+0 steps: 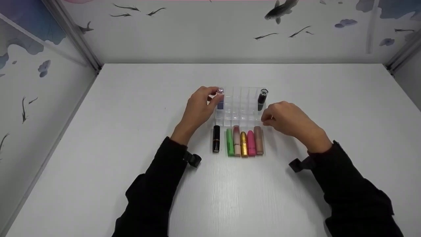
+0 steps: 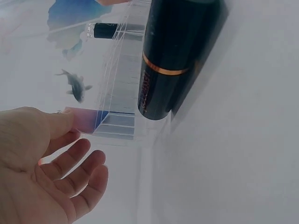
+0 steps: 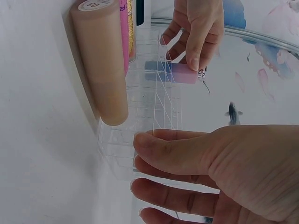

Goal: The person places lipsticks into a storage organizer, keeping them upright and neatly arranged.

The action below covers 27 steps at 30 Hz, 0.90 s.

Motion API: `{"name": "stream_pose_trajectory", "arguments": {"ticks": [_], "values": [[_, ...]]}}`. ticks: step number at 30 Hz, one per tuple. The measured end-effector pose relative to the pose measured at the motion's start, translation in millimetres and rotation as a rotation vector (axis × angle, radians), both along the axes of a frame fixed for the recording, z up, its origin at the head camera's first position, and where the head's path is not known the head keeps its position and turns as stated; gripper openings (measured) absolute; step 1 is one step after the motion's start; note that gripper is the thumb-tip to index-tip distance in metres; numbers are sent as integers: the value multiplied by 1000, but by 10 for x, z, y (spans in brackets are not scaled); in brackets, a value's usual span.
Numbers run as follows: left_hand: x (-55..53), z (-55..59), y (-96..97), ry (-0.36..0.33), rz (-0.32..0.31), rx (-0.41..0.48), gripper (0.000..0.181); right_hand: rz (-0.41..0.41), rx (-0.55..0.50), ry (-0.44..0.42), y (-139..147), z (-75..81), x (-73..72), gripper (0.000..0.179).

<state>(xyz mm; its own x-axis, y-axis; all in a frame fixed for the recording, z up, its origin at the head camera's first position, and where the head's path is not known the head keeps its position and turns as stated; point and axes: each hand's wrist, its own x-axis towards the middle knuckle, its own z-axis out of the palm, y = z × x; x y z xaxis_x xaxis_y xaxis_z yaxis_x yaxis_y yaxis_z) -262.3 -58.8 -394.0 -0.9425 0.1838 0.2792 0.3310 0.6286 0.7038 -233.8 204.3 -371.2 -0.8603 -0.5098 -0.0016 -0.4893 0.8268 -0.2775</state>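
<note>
A clear lipstick organizer with rows of compartments stands on the white table. At its back left, my left hand pinches the top of a pink-and-blue lipstick between thumb and finger. The lower blue part of that lipstick sits inside a compartment. My right hand is at the organizer's front right corner, thumb and forefinger holding its edge; the other fingers are loosely bent in the right wrist view. A black lipstick with a glittery top stands in the right column, tilted.
In front of the organizer lie a black lipstick, a green tube, a pink-beige tube, a gold lipstick, a bright pink tube and a tan tube. Printed panels border the table's back and sides.
</note>
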Motion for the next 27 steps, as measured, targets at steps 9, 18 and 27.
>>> {"name": "stream_pose_trajectory", "arguments": {"ticks": [9,18,27], "values": [[3,-5,10,-36,9,-3,40,2,-6,-6,6,-7,-7,12],[-1,2,-14,-64,8,-5,41,-32,24,-8,-8,-5,0,10],[2,10,-7,-51,13,-2,38,-17,23,-5,-17,9,9,11]]}}
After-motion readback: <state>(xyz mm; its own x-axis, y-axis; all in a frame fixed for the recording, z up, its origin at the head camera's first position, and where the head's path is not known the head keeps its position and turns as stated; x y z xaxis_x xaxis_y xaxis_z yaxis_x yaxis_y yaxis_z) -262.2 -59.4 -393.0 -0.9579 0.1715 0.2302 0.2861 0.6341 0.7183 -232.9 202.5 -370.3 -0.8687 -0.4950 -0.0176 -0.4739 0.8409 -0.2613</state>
